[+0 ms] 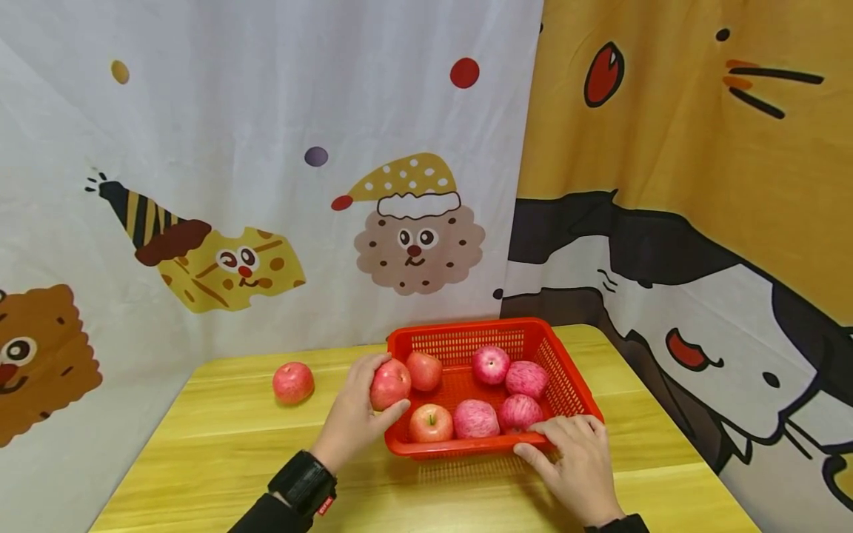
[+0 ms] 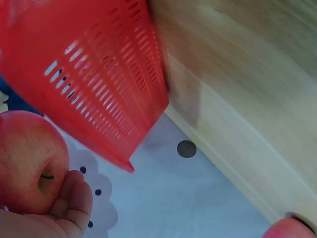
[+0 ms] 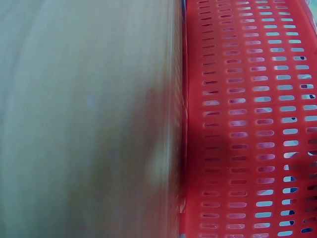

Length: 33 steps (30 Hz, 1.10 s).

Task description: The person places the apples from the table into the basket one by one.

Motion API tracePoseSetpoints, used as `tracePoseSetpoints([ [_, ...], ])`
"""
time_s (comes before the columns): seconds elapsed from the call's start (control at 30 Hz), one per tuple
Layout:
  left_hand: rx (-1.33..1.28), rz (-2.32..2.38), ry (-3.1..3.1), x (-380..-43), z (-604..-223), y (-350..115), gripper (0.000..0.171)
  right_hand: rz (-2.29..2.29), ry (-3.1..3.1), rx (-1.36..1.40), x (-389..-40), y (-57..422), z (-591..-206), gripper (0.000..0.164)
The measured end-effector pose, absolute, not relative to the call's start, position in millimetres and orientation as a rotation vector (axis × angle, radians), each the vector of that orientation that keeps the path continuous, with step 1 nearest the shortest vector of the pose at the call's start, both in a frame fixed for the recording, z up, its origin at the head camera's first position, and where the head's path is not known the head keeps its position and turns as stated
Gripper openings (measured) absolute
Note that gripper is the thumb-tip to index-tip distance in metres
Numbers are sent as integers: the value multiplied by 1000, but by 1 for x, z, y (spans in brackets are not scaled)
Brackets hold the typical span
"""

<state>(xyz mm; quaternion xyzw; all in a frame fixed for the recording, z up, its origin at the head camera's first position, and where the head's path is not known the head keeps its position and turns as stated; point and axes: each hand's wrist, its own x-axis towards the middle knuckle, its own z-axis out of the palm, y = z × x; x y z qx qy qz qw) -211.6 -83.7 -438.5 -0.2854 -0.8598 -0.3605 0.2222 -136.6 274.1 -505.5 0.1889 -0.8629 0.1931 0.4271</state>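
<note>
My left hand [image 1: 356, 418] holds a red apple [image 1: 391, 385] at the left rim of a red plastic basket [image 1: 466, 447]. In the left wrist view, the fingers cup that apple [image 2: 29, 158], its stem showing, beside the slotted basket wall [image 2: 114, 89]. My right hand [image 1: 578, 463] grips the basket's front rim near the right corner, with the thumb outside. The right wrist view shows only the basket wall [image 3: 247, 124] and the tabletop, not the hand. Inside the basket lie several apples, including a yellowish-red apple [image 1: 430, 423] and a pink striped apple [image 1: 476, 420].
Another red apple [image 1: 293, 383] sits on the wooden table [image 1: 220, 444], left of the basket. Behind the table hangs a white curtain [image 1: 266, 96] with cartoon prints, and a yellow printed curtain [image 1: 666, 148] hangs along the right side.
</note>
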Motion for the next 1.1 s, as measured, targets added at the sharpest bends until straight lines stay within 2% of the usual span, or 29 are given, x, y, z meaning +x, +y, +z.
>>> tracePoseSetpoints([
  [0.57, -829, -721, -2614, -224, -452, -46, 78, 491, -2190, 462, -136, 274, -506, 38],
  [0.83, -774, -660, -2676, -226, -455, -43, 79, 476, -2201, 462, -136, 274, -505, 40],
  [1.1, -756, -657, -2645, -224, -456, -44, 72, 482, -2209, 457, -135, 274, -504, 39],
])
